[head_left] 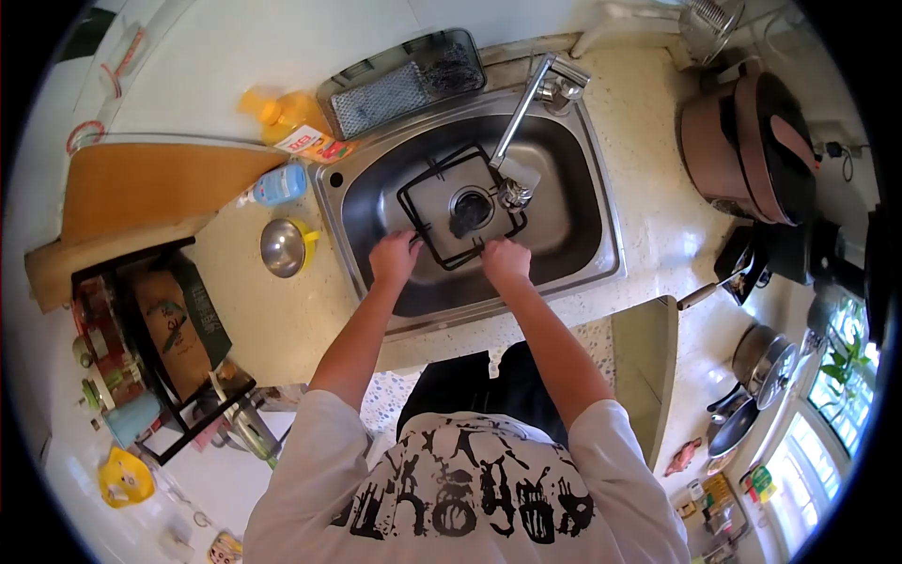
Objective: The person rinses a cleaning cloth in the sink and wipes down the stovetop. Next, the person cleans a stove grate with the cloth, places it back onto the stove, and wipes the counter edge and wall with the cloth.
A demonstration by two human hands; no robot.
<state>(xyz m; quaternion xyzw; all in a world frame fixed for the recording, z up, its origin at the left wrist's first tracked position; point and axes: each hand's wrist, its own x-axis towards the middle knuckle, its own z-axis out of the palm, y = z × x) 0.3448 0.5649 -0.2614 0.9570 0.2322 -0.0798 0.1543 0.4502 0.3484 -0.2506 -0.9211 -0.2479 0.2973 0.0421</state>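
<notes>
Near the middle of the steel sink (611, 235), set into the pale speckled desk (244, 329), a black pan-support grate (437, 170) lies around the drain (470, 209), turned askew to the basin walls. Its outline is close to square (so no long axis stands out), one pair of sides running from about 11 to 5 o'clock, the other from about 2 to 8. The left hand (395, 256) is at its 8 o'clock side, fingertips closed on the bar as far as the view shows; from there the middle of the frame lies toward 2 o'clock. The right hand (508, 261) has its grip pinched on the near bar, at the frame's 5 o'clock side, with that same middle toward 11. Neither hand is plainly nearer, since both meet the rim of the frame. A dark clump sits over the drain (too blurred to name), and a silvery scrubber (515, 195) lies at the grate's 2 o'clock side, under the faucet (521, 111). Outside the basin, a grey draining rack (404, 86) stands toward 11 o'clock, an orange bottle (299, 127) and a blue one (280, 185) toward 10, and a metal bowl (282, 248) (beside something yellow) toward 9.
</notes>
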